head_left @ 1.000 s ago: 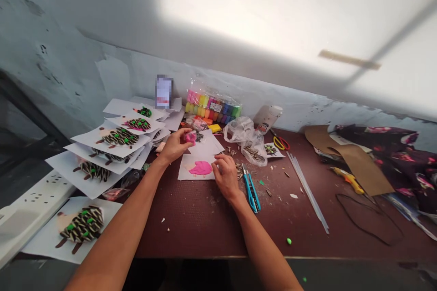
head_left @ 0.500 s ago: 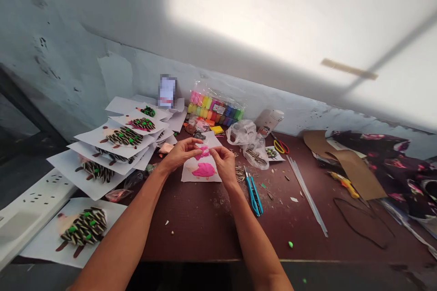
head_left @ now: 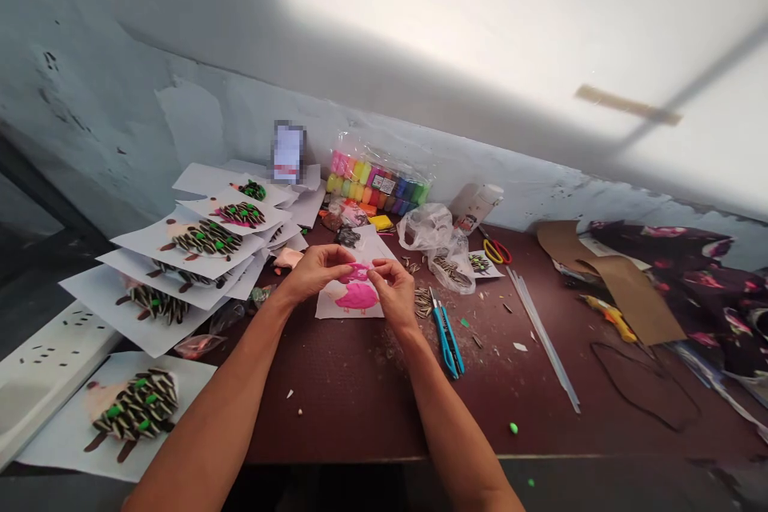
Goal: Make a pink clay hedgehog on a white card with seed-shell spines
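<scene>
Between my left hand (head_left: 316, 272) and my right hand (head_left: 394, 293) is a small piece of pink modelling clay (head_left: 355, 274), pinched by the fingers of both. Just below them lies a white paper sheet (head_left: 346, 306) bearing a flattened pink clay shape (head_left: 357, 298). Sunflower seed shells (head_left: 422, 302) lie in a small heap to the right of my right hand, with a blue utility knife (head_left: 447, 342) beside them.
Seed-and-clay hedgehog pictures on paper (head_left: 204, 240) are stacked at left. Behind stand a bag of coloured clay (head_left: 378, 182) and a plastic bag (head_left: 427, 228). Red-handled scissors (head_left: 495, 252), long clear sticks (head_left: 543, 338) and brown card (head_left: 630, 296) lie right.
My hands have come together over the paper sheet, and both now pinch the pink clay piece. A second before, only my left hand held it while my right rested on the paper.
</scene>
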Demonstrator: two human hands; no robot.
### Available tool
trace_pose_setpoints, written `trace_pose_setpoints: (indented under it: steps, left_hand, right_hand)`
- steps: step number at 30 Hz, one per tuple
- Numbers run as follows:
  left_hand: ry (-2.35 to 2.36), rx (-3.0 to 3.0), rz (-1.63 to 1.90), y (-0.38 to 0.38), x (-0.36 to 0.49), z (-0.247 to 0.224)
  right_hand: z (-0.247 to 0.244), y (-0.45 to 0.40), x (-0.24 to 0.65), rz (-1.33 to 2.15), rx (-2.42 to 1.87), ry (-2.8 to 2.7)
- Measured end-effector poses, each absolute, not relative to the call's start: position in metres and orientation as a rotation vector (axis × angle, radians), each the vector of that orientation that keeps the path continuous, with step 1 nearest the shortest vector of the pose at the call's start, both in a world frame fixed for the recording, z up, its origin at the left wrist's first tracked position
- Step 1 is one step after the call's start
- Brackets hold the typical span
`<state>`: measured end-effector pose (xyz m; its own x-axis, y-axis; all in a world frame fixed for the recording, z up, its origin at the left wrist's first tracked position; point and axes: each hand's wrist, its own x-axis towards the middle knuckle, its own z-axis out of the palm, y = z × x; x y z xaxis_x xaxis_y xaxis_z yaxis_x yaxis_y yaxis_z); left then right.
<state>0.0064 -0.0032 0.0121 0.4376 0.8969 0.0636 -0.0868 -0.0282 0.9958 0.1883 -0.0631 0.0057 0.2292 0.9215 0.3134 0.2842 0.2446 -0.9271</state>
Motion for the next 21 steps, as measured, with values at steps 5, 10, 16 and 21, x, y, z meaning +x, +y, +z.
trace_pose_setpoints:
  steps: [5, 10, 16, 21]
  left_hand:
    - [0.821, 1.424, 0.923, 0.0009, 0.0014, 0.008]
    - [0.875, 1.527, 0.859, -0.0002, 0.0001, 0.0119]
    - [0.877, 1.597, 0.823, -0.0045, 0.0034, 0.016]
    - [0.895, 1.583, 0.822, -0.0049, 0.0041, 0.015]
  right_hand:
    - [0.0118, -0.0652, 0.1876, 0.638, -1.28, -1.388]
    - [0.0116, -0.0634, 0.1882, 0.811, -1.166, -1.418]
    - [0.0072, -0.0623, 0.1887, 1.092, -1.199, -1.265]
    - [0.0079, -0.0636, 0.1842, 1.076, -1.235, -1.268]
